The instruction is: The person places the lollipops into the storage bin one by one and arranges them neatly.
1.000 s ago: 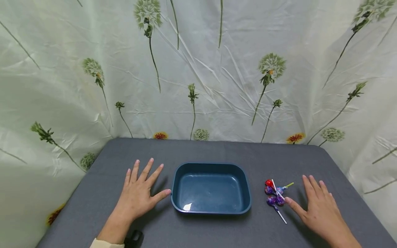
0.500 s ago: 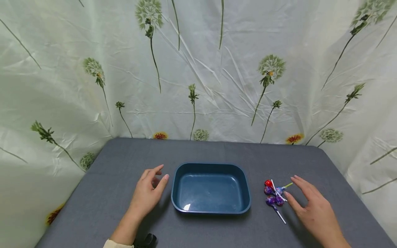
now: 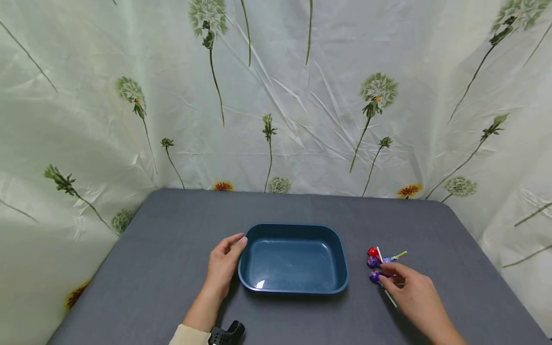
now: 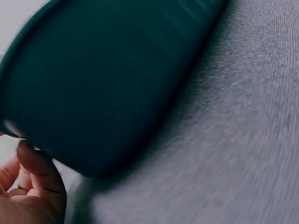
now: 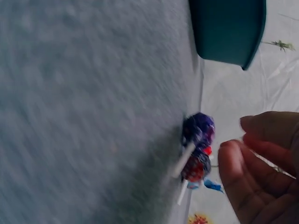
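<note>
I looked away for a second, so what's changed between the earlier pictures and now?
The left hand moved right, from spread fingers beside the tray to holding its left rim. The right hand moved left and bent its fingers near the lollipops; no lollipop is clearly held. The tray and the visible lollipops stayed in place.
</note>
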A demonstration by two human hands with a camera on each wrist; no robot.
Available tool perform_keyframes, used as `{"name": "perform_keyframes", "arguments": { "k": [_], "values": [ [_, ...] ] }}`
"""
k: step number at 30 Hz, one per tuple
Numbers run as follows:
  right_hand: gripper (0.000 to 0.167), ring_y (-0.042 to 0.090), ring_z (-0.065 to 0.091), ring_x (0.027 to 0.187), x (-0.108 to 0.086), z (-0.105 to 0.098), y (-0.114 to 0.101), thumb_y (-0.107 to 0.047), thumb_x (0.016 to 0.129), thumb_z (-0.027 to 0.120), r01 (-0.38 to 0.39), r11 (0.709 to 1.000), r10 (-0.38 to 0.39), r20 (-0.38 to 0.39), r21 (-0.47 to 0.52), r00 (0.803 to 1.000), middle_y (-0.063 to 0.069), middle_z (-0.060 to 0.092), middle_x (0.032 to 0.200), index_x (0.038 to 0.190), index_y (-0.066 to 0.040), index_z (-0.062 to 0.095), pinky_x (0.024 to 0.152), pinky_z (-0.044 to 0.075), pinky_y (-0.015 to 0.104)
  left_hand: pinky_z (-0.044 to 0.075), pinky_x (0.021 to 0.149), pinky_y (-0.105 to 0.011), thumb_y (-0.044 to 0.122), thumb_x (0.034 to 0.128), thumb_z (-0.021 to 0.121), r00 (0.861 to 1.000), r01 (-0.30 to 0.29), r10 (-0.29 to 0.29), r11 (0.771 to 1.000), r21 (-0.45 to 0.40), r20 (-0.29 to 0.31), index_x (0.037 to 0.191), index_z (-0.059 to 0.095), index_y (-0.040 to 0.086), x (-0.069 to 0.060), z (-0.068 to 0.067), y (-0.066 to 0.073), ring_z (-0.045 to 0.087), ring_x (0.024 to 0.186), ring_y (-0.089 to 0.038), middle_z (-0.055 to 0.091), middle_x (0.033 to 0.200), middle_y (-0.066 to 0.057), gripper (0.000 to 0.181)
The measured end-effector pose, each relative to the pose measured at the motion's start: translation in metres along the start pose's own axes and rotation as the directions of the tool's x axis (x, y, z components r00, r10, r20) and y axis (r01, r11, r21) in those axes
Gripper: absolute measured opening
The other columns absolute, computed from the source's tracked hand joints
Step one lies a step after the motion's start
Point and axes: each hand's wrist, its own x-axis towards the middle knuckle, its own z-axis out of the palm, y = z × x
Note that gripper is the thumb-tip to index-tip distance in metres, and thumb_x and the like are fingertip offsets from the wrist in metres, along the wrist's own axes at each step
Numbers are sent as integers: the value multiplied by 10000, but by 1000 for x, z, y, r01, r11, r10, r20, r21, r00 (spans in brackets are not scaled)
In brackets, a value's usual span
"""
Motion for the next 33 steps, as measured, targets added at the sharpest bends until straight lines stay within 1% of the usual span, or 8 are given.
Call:
{"name": "perform_keyframes", "arguments": {
  "k": [4, 8, 12, 15, 17, 19, 24, 33],
  "values": [
    [220, 125, 689, 766, 3, 7, -4, -121, 856, 813, -16, 999, 20, 74, -49, 997, 44, 766, 919, 1067, -90, 759, 632, 546, 283, 496, 754, -175, 328, 979, 698, 999, -7, 8, 1000, 19, -35, 1319, 669, 44, 4, 1, -7, 563, 930, -117, 658, 1010, -5, 445],
    [217, 138, 683, 745, 4, 11, -5, -117, 841, 825, 14, 993, -4, 80, -113, 997, 53, 757, 905, 1047, -88, 763, 623, 553, 342, 515, 801, -150, 338, 976, 704, 1000, -7, 7, 1000, 4, -28, 1321, 681, 66, 7, 2, -11, 588, 1014, -107, 692, 1196, -74, 441],
    [228, 130, 652, 732, 8, 12, -7, -137, 846, 825, 37, 986, -22, 91, -163, 996, 50, 749, 914, 1057, -77, 765, 634, 550, 368, 515, 605, -177, 344, 978, 702, 1000, -1, 1, 1000, -24, 3, 1349, 668, 87, 9, 2, -13, 595, 753, -64, 690, 1217, -97, 453],
    [200, 119, 619, 719, 10, 13, -10, -138, 843, 822, 45, 985, -29, 99, -169, 995, 19, 732, 867, 1025, -78, 764, 645, 529, 376, 425, 443, -203, 342, 978, 700, 1000, 6, -5, 999, -39, 23, 1361, 662, 105, 9, 0, -15, 464, 508, -73, 684, 1098, -92, 452],
    [161, 115, 613, 704, 11, 13, -10, -132, 834, 823, 51, 987, -38, 93, -151, 995, 0, 719, 822, 972, -85, 753, 645, 518, 374, 391, 401, -200, 341, 977, 701, 999, 3, -2, 999, -47, 32, 1363, 662, 114, 10, 0, -15, 409, 440, -85, 673, 1019, -72, 449],
    [148, 130, 633, 708, 12, 14, -11, -126, 825, 828, 59, 990, -49, 80, -130, 996, 7, 725, 815, 936, -86, 740, 663, 529, 395, 381, 389, -194, 330, 977, 703, 999, -2, 5, 998, -63, 41, 1361, 662, 107, 11, 0, -15, 400, 425, -83, 662, 957, -55, 447],
    [221, 221, 711, 822, 15, 14, -14, -139, 833, 824, 54, 993, -43, 106, -106, 993, 97, 771, 954, 1035, -75, 761, 761, 577, 481, 374, 377, -192, 322, 973, 710, 998, -13, 18, 996, -92, 53, 1358, 657, 70, 12, 1, -14, 398, 418, -71, 665, 914, -28, 463],
    [162, 145, 660, 783, 15, 15, -13, -181, 838, 822, -35, 999, 39, 136, -34, 990, 34, 768, 913, 974, -119, 760, 699, 525, 349, 379, 378, -194, 323, 973, 711, 998, -15, 21, 996, -91, 61, 1367, 650, 69, 11, 1, -13, 398, 417, -71, 671, 959, -55, 473]
  ]
}}
